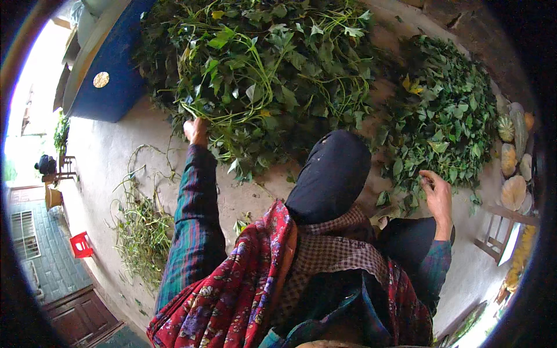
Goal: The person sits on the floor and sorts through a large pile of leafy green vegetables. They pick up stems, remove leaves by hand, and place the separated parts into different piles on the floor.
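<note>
My left hand point(198, 131) is closed around pale green vine stems point(226, 118) at the near left edge of a large heap of leafy vines point(278, 82). The heap has lobed leaves, a few of them yellow. My right hand point(437, 195) is over the near edge of a pile of loose green leaves point(448, 117). Its fingers are curled toward the thumb, and whether anything small lies between them cannot be made out. A smaller heap of mostly bare stems point(145, 239) lies on the floor left of my left forearm.
A blue panel point(111, 82) with a round hole stands at the upper left. Pumpkins and squashes point(508, 158) line the right side near a wooden stool point(496, 237). A red plastic stool point(81, 245) stands far left. My bent knee point(333, 174) rises between the two green piles.
</note>
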